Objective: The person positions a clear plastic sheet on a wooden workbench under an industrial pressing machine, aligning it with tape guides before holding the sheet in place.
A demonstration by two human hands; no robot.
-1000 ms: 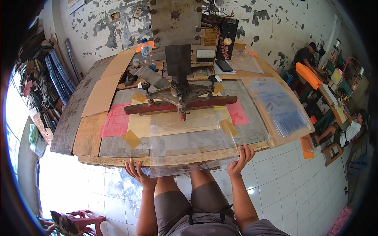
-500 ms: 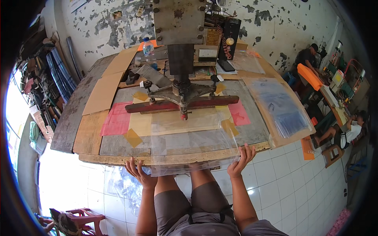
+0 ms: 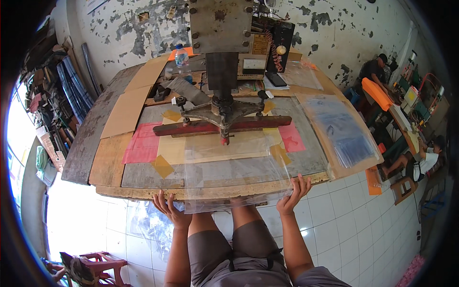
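Observation:
A clear plastic sheet (image 3: 229, 174) lies across the work board and hangs past its front edge. Its far part runs under the red-and-dark bar (image 3: 267, 124) of a press (image 3: 222, 107). My left hand (image 3: 173, 211) rests at the board's front wooden edge (image 3: 143, 192), fingers apart and pointing up, beside the sheet's near left corner. On the other side, my right hand (image 3: 293, 196) has its fingers stretched over the same edge, touching the sheet's near right corner. Below the bar are a yellowish sheet (image 3: 172, 148), pink pieces (image 3: 141, 143) and brown tape (image 3: 162, 166).
A stack of clear plastic pieces (image 3: 342, 131) lies on cardboard at the right. Cardboard strips (image 3: 119, 112) line the left side. Behind the press are a water bottle (image 3: 181, 56) and a phone (image 3: 275, 79). A red stool (image 3: 103, 265) stands lower left; two people sit at the far right.
The press and board appear shifted very slightly to the right in the picture. Both hands and the plastic sheet keep nearly the same places.

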